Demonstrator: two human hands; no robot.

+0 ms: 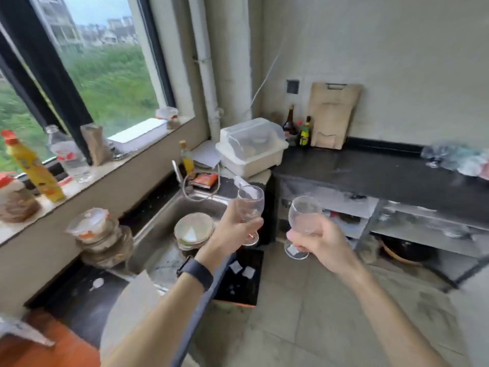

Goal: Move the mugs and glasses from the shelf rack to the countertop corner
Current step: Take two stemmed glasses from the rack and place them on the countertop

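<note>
My left hand (232, 234) grips a clear stemmed glass (250, 203) by the lower bowl, held upright in the air over the right end of the sink. My right hand (322, 241) holds a second clear stemmed glass (304, 214) the same way, above the floor in front of the dark countertop (370, 170). The countertop corner (296, 157) lies ahead, beyond both glasses. A black band sits on my left wrist. The shelf rack is not clearly in view.
A white lidded dish box (251, 147) stands at the corner's left. Bottles (304, 131) and a wooden cutting board (333, 115) lean at the back wall. Stacked plates (194, 230) fill the steel sink (169, 223). Crumpled plastic bags (460, 160) lie at the counter's right; open shelves (397, 226) run below.
</note>
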